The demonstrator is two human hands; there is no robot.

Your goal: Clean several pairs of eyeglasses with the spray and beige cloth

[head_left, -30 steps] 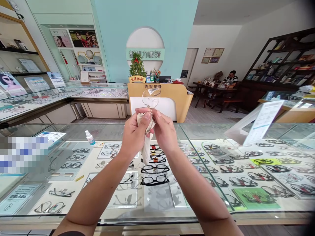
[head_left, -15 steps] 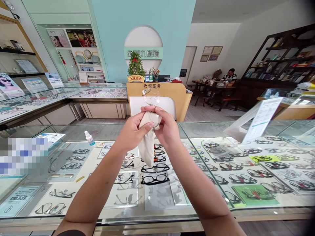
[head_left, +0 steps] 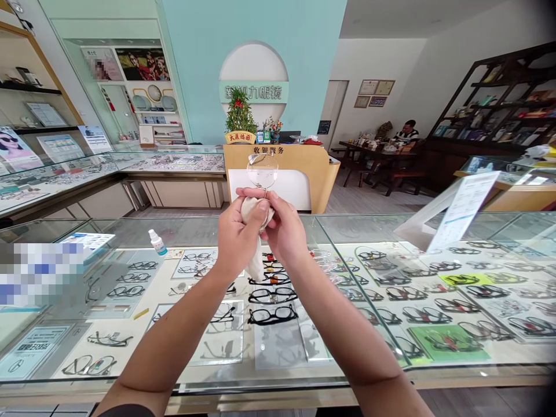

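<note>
A pair of thin-rimmed eyeglasses (head_left: pixel 263 171) is held up above the glass counter, one round lens standing clear over my fingers. My left hand (head_left: pixel 238 236) is closed on a pale cloth (head_left: pixel 255 263), thumb pressing it against the lower lens, which is mostly covered. The cloth's loose end hangs down below. My right hand (head_left: pixel 284 227) grips the eyeglasses by the frame near the bridge, its fingertips meeting those of the left hand. A spray bottle (head_left: pixel 157 242) with blue liquid stands on the counter to the left.
Under the glass counter (head_left: pixel 208 379) lie rows of eyeglass frames (head_left: pixel 273 314). A white sign stand (head_left: pixel 463 211) stands at right. Beyond are a wooden cash desk (head_left: pixel 324 174), more display cases on the left, and a person (head_left: pixel 406 134) seated at a dark table.
Both hands and the eyeglasses have shifted slightly left. The left thumb has moved up over the cloth, which is bunched tighter, and its hanging end sits higher.
</note>
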